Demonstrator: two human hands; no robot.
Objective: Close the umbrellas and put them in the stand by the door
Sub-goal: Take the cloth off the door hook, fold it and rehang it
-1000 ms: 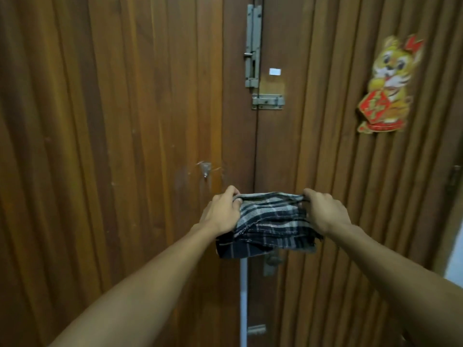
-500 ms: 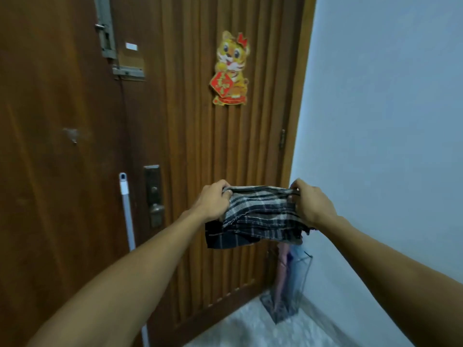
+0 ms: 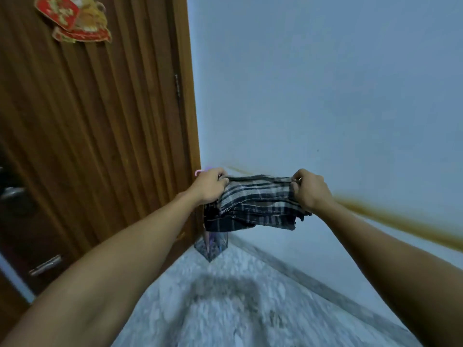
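1. Two bare forearms reach forward from the bottom corners of the head view, over a pale speckled floor (image 3: pixel 250 309) that is blurred and carries a dark shadow patch.
2. The left hand (image 3: pixel 209 186) is curled round the left end of a folded plaid umbrella (image 3: pixel 255 204), with the fingers closed over its top edge.
3. The right hand (image 3: pixel 309 190) grips the right end of the same bundle, fingers wrapped over the edge and thumb pressed to the cloth.
4. The umbrella is held level between the two hands, up in the air, its dark checked fabric bunched and hanging a little below them.
5. Beyond and below the umbrella, a wire-mesh stand (image 3: pixel 211 247) sits on the floor in the corner, just beside the door (image 3: pixel 87 134) and the wall (image 3: pixel 325 83). Something pinkish stands in it; a pink curved handle (image 3: pixel 199 172) shows just behind the left hand.
6. The door is ribbed brown wood, with a red and gold decoration (image 3: pixel 72 18) near its top and a metal handle (image 3: pixel 11 192) at the left edge.
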